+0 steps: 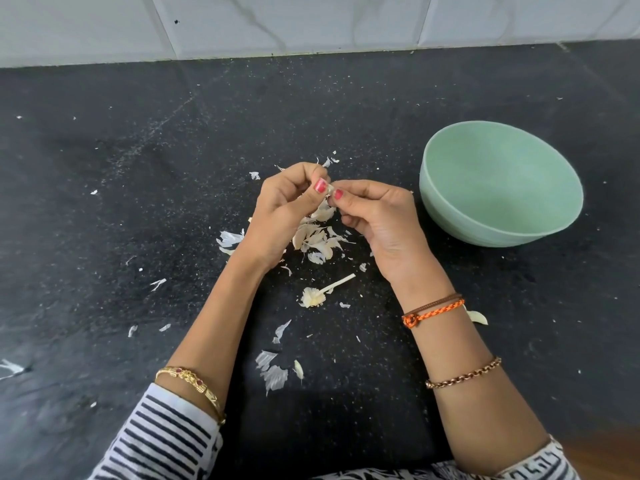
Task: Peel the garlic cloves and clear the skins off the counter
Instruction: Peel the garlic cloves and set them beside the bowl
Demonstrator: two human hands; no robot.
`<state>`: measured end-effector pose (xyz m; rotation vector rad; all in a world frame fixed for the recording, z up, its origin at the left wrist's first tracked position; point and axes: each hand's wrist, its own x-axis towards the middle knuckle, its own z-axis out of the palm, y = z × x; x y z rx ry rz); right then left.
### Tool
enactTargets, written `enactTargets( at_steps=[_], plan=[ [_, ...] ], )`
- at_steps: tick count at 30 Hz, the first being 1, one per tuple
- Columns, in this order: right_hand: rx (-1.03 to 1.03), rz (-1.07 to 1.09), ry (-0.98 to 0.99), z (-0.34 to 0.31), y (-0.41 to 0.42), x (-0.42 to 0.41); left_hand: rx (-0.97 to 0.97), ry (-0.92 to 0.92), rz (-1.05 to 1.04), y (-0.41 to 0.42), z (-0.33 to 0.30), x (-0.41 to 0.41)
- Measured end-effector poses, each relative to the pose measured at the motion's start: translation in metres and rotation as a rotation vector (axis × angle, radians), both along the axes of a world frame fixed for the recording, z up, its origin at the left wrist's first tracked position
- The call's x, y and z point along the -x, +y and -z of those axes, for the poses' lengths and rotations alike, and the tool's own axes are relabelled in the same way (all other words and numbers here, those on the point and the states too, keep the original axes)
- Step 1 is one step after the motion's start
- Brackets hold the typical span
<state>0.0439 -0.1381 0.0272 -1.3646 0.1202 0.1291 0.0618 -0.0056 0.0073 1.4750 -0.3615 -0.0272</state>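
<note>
Head view: both the left hand (284, 206) and right hand (374, 216) pinch one garlic clove (329, 190) above the skins (317, 239) on the counter (104, 202). Risk, I judge: a slipping nail drops it among scraps, short of the bowl (450, 202).

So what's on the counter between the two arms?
In the head view, garlic skins lie piled under the hands, with the garlic stalk nearer the person. The left hand and right hand pinch a clove.
</note>
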Motion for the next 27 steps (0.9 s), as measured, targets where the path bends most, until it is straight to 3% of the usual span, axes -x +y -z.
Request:
enactTargets(
  at_steps=[11, 17, 22, 27],
  plan=[
    [0.148, 0.081, -0.098, 0.000, 0.003, 0.002, -0.106, -0.010, 0.018, -0.006, -0.001, 0.001],
    [0.290, 0.214, -0.268, 0.003, 0.011, 0.002, -0.140, -0.052, -0.070, -0.008, 0.003, 0.000],
    [0.311, 0.298, -0.267, 0.006, 0.018, 0.004, -0.201, -0.070, -0.113, -0.007, 0.003, 0.001],
    [0.409, 0.299, -0.425, 0.006, 0.016, 0.003, -0.004, 0.094, -0.109, -0.009, -0.005, 0.002]
  ],
)
